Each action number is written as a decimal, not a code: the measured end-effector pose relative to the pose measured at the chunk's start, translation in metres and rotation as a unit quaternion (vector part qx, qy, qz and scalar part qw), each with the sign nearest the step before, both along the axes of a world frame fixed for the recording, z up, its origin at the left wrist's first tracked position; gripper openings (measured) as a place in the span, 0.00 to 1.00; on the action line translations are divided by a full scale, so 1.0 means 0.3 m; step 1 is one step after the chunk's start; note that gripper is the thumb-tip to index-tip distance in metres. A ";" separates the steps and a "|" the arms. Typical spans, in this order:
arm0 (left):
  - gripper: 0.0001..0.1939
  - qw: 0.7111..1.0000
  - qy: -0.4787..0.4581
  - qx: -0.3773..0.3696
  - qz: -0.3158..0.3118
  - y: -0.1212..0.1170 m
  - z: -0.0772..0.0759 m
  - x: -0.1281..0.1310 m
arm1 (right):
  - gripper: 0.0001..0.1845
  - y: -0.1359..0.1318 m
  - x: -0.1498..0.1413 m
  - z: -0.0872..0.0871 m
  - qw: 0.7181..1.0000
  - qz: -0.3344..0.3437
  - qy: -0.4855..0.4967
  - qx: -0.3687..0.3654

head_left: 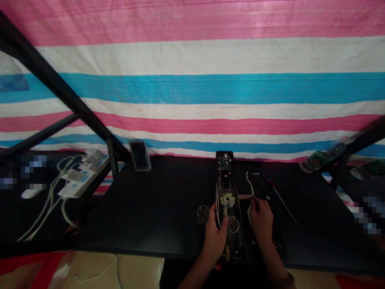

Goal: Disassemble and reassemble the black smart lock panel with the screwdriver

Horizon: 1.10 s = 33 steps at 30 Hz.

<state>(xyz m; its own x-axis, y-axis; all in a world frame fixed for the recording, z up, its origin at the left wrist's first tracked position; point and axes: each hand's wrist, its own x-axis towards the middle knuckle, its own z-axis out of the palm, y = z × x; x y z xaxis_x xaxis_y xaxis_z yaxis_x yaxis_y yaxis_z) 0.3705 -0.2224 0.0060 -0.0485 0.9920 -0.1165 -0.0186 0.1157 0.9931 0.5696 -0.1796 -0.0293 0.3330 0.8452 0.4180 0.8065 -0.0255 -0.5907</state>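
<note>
A long black door lock housing (pixel 227 180), its inside facing up, lies near the table's front edge. It shows a circuit board at the far end, a round metal part in the middle and loose white wires. My left hand (pixel 215 233) is closed around its left side, thumb over the inside. On the other side my right hand (pixel 261 214) pinches a thin, pale, rod-like tool (pixel 245 196) that reaches to the housing's right edge; its exact kind is unclear. A white cable (pixel 249 180) runs beside those fingers. A small metal bracket (pixel 203 214) sits left of my left hand.
A long screwdriver (pixel 279 196) and small loose parts (pixel 268 197) lie to the right on the black table (pixel 144 216). A phone-like dark object (pixel 140 155) and a plastic bottle (pixel 315 160) are at the back. Left stands a power strip (pixel 80 182) with plugs and cables.
</note>
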 end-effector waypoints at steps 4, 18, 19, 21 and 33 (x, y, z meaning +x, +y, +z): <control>0.27 1.000 -0.012 -0.002 0.000 0.001 0.003 -0.001 | 0.25 0.002 0.001 0.008 1.000 0.003 0.003 -0.002; 0.27 1.000 -0.005 -0.001 -0.006 0.001 0.002 -0.001 | 0.23 0.002 -0.002 0.016 1.000 -0.011 0.016 0.006; 0.27 1.000 -0.005 -0.002 -0.007 0.001 0.001 -0.001 | 0.22 0.000 -0.002 0.017 1.000 -0.013 0.016 0.008; 0.27 1.000 -0.005 -0.001 -0.007 0.001 -0.001 -0.002 | 0.22 -0.004 -0.002 0.019 1.000 -0.011 0.018 0.010; 0.27 1.000 -0.009 -0.002 -0.002 0.004 -0.004 -0.002 | 0.21 -0.009 -0.012 0.023 1.000 -0.016 0.011 0.010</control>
<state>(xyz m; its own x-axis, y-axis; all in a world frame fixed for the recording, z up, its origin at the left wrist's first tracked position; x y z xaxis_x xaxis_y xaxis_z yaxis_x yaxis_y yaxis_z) 0.3700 -0.2211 0.0048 -0.0431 0.9917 -0.1209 -0.0369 0.1193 0.9922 0.5660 -0.1824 -0.0225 0.3687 0.8255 0.4273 0.7926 -0.0390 -0.6085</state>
